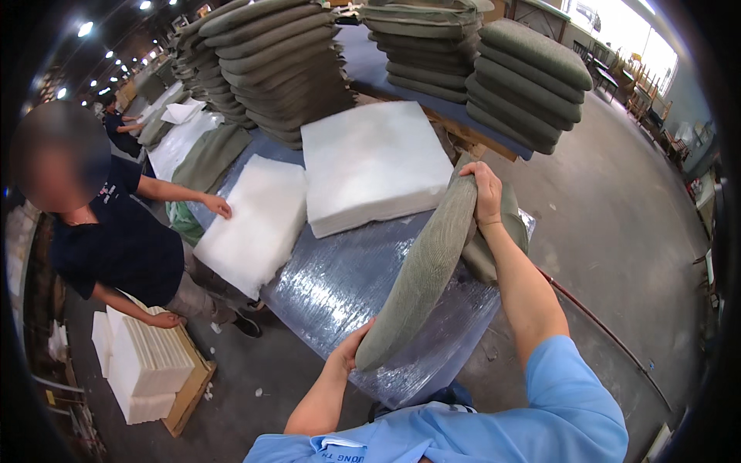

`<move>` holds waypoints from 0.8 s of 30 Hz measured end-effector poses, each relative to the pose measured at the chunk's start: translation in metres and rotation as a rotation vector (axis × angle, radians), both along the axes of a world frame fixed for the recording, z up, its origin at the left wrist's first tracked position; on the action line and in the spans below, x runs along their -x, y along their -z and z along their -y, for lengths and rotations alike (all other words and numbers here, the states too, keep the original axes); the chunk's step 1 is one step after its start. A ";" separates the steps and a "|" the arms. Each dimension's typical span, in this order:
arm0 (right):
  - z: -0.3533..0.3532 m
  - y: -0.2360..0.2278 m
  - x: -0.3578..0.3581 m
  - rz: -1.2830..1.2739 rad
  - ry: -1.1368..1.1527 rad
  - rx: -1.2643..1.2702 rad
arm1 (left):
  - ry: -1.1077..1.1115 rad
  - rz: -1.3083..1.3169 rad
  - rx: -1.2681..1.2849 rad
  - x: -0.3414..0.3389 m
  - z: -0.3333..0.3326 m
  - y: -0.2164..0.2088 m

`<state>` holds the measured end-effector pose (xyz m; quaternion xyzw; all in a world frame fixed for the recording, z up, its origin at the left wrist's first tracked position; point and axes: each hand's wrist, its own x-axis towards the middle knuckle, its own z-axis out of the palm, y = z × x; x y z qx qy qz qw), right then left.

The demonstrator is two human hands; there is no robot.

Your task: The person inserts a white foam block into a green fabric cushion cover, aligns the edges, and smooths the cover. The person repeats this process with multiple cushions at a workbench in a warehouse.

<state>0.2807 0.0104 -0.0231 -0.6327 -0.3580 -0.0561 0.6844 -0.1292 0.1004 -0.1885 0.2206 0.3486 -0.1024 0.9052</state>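
Observation:
A grey-green fabric-covered seat cushion (419, 278) is tilted up on its edge above the plastic-covered table (320, 282). My left hand (351, 349) holds its near lower end, with the fingers partly hidden behind it. At the far upper end, my right hand (485, 193) is wrapped over the cushion's corner. Behind my right forearm lies more grey-green fabric (509, 224), partly hidden; I cannot tell whether it is a second cushion. Just beyond the cushion sits a thick stack of white padding sheets (374, 166), close to my right hand.
A co-worker (127, 220) stands at left, one hand on white padding (258, 220). Tall stacks of green cushions (274, 65) rise at the back, with another cushion stack (529, 85) at back right. White blocks (147, 370) sit on a pallet. A red hose (602, 328) crosses the floor.

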 end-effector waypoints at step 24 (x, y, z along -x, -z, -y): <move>0.102 0.061 0.207 -0.636 0.005 -0.181 | -0.457 -0.229 -0.964 0.160 -0.047 -0.115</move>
